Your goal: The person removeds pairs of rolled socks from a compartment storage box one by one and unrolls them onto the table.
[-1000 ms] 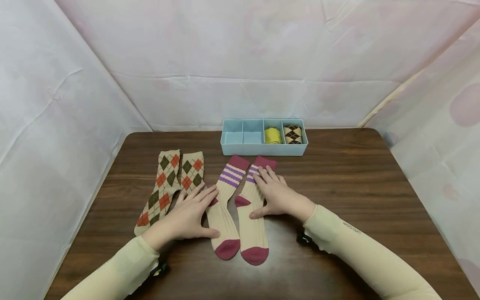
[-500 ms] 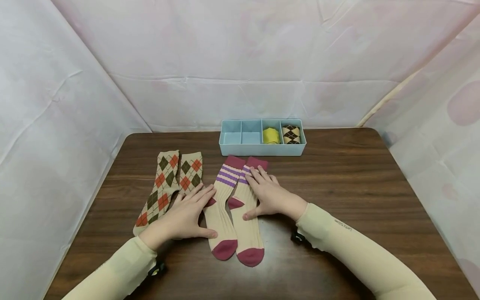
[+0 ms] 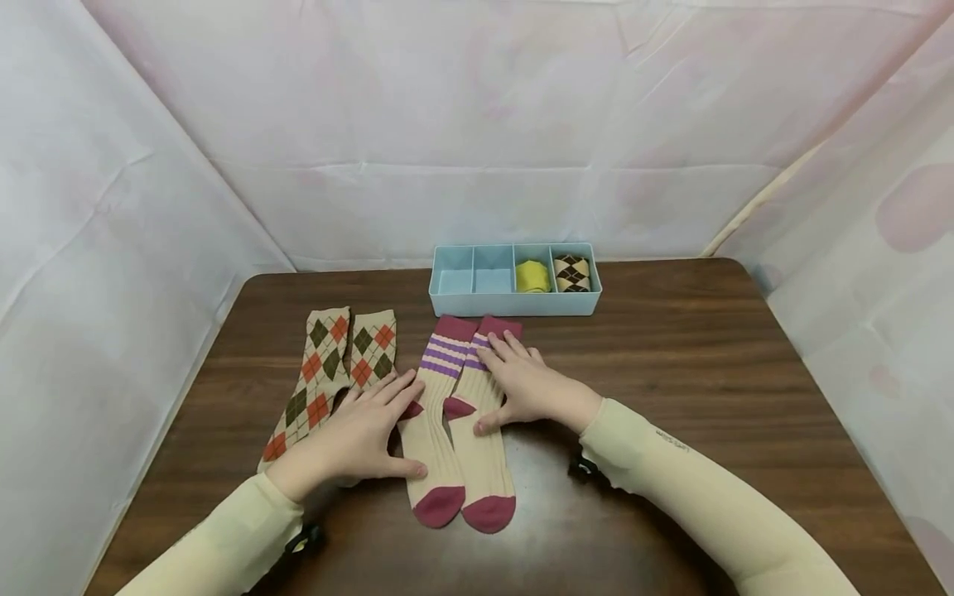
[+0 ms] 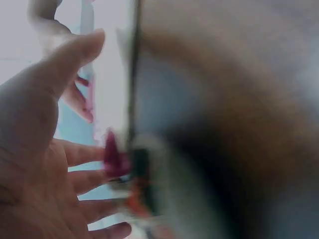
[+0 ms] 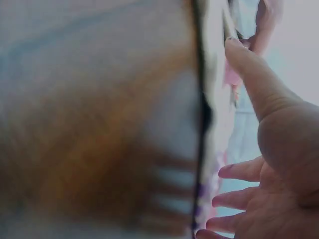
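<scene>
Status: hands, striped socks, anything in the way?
Left hand and right hand spread on striped socks, gripping nothing. Striped socks flat, side by side. Possible snag: argyle socks at left, partly hidden by left hand.

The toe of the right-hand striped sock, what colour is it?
The toe of that striped sock is maroon; the head view shows it best.

Desk: divided box at the far edge; behind it I see hanging cloth, also along both sides. In the box — near bundle third from left, end bundle in the rightmost compartment. Before the box: middle socks, side by side, cuffs toward it. To their left: outer socks. Left hand between the pairs, overlapping both; right hand over the rightmost sock.
</scene>
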`<state>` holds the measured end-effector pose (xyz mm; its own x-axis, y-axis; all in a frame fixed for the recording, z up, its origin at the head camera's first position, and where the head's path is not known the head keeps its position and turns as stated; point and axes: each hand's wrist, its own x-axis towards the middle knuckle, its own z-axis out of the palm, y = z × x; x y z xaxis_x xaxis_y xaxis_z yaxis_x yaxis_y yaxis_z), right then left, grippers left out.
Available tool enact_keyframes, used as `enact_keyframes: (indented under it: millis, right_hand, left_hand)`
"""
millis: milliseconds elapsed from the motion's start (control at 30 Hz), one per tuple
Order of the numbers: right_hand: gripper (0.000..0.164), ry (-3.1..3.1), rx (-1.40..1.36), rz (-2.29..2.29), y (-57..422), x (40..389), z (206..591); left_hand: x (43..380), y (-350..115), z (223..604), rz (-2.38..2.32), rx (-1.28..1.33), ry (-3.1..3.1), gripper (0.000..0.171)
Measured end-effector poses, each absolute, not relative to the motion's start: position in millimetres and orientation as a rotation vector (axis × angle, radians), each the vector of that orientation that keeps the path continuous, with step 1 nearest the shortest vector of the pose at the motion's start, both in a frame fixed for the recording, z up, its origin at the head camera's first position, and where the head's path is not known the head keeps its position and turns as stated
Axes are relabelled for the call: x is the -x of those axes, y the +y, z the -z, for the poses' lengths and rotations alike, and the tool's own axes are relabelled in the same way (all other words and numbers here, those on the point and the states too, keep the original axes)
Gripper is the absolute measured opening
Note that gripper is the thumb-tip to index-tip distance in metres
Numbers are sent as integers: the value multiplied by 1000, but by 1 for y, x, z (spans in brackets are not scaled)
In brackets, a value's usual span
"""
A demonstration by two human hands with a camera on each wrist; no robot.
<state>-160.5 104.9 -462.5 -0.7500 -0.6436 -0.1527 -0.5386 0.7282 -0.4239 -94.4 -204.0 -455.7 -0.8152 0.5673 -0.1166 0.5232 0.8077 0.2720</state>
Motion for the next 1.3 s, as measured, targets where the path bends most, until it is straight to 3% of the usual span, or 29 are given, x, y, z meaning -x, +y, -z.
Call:
enact_keyframes:
  millis: [200,433,600,767,933,1300]
  right_hand:
    - [69,2760,1200,764,127,188,443]
    - [51,2884,1065,822,169,248,417]
    - [54,2906,963,813,186,290,417]
    - [63,2880,887,825,193,314,429]
    - [68,2843,910,688,187,327,434]
    - [77,2718,665,404,166,334,425]
  left_hand:
    - [137,-206,438,-569,-837,2906,93]
    - [203,-198,426,-781,-694,2967,82]
    - [241,-193,443,-898,-681,2950,78]
    - [257,-192,464,-1087,-620,2864,81]
    - [262,-191,477,-1186,-562,2816,77]
    - [261,-191,480,-1237,-485,2840,70]
